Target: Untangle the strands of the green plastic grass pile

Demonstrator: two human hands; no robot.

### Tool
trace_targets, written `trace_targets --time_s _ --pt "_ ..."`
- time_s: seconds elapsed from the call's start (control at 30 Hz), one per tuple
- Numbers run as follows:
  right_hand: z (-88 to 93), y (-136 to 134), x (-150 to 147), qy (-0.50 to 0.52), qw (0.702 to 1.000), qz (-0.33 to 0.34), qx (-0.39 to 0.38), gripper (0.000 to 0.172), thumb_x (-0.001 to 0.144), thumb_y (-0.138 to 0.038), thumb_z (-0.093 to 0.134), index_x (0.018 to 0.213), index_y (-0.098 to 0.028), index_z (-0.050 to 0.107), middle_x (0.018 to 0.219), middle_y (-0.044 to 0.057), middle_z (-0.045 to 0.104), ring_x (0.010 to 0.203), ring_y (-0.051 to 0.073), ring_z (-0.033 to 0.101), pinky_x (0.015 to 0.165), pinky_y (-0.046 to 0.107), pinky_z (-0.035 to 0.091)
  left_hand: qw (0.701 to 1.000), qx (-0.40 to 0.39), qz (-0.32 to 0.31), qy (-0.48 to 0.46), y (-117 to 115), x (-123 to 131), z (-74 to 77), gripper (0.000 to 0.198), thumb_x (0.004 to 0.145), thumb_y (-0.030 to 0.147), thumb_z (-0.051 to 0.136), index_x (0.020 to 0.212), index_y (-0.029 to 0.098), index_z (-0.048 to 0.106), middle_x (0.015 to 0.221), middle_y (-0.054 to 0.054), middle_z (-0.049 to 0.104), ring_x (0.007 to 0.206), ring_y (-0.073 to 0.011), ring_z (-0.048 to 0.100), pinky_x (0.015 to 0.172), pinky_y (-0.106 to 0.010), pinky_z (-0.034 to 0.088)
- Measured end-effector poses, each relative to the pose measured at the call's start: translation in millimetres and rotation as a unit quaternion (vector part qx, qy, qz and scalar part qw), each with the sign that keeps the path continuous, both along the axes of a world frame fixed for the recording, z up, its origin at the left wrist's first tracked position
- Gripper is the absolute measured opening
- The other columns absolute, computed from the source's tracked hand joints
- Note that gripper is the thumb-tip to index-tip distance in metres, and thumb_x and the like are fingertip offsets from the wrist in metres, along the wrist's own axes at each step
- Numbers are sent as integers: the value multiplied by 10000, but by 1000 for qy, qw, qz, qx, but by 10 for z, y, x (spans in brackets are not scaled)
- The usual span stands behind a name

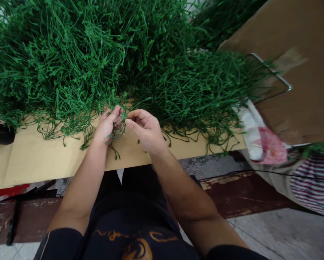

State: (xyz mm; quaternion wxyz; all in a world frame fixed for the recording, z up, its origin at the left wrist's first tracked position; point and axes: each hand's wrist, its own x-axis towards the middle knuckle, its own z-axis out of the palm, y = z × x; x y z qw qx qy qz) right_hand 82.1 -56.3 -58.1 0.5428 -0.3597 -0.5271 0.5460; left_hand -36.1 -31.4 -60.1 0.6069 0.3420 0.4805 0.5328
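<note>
A green sprig [124, 115], just above the counter [48, 155], is gripped in the left hand [107, 126]; the right hand [148, 133] pinches it between thumb and forefinger. Beyond lies a heap of green strands [83, 54]; at right, a brown board [308, 83].

Dark shirt [113, 218] | short sleeves [63, 242] | orange lettering [112, 236] (cursive) | orange emblem [137, 250]

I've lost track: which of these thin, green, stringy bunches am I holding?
The small green tangle between your bare left hand and right hand, with strands dangling below; the larger left heap and right heap lie outside your grasp.
</note>
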Motion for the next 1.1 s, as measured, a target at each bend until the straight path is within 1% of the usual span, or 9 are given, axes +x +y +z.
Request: trace_targets --time_s 0.17,0.27,0.37,0.6,0.73,0.83,0.93,1.03,1.1 --pt "37 55 7 -5 1000 -12 -7 412 598 -510 726 766 -209 500 714 -27 503 644 73 465 612 233 430 999 24 13 25 -25 49 -48 258 773 361 615 692 162 473 495 86 308 392 -6 264 398 -142 216" --pt "37 88 10 -23 999 -29 -17 427 578 -520 733 718 -204 483 670 -34 470 600 68 425 559 229 392 999 32 2 11 -40 71 -37 308 762 371 630 652 159 435 481 90 295 388 1 235 393 -147 181" --pt "24 87 18 -6 999 -52 -5 396 622 -526 701 694 -199 490 636 -41 442 557 59 380 536 228 368 1000 12 -20 6 -37 68 -1 367 758 445 608 622 165 414 441 104 220 366 -2 182 377 -162 137" --pt "7 -11 33 -34 991 -114 58 341 824 -495 508 719 -188 614 580 -24 443 542 72 404 537 243 375 998 -20 37 -39 -19 28 63 424 752 523 571 606 161 405 442 104 229 352 -1 228 366 -154 173" --pt "-13 -123 -7 -82 971 -159 156 260 872 -324 481 714 -182 631 692 11 554 631 91 508 589 252 431 998 -22 61 -26 -16 55 30 386 772 459 582 601 158 413 444 101 261 339 4 241 374 -153 201" --pt "-44 -250 -42 -141 937 -180 265 176 846 -160 493 726 -183 620 735 32 610 732 112 560 661 259 470 995 -38 87 15 -2 86 -8 332 792 372 589 606 156 417 458 94 326 341 4 264 378 -160 211" --pt "-36 -441 -51 -186 901 -187 345 171 811 -79 484 727 -187 585 693 33 603 684 113 545 625 256 474 993 -52 106 13 47 88 -33 316 792 344 595 628 168 389 492 92 390 344 4 285 378 -163 215" --pt "57 -653 -50 -174 874 -93 444 132 811 -108 486 763 -197 571 662 23 601 627 111 536 569 250 475 987 -46 154 -25 118 58 -25 338 788 387 590 647 179 363 497 104 382 335 6 260 367 -163 213" --pt "141 -715 -46 -146 872 -27 467 105 825 -150 494 828 -200 586 680 21 612 652 115 563 606 260 502 985 -42 163 -32 138 37 -1 347 781 416 588 652 181 367 494 105 381 337 4 261 364 -167 226"
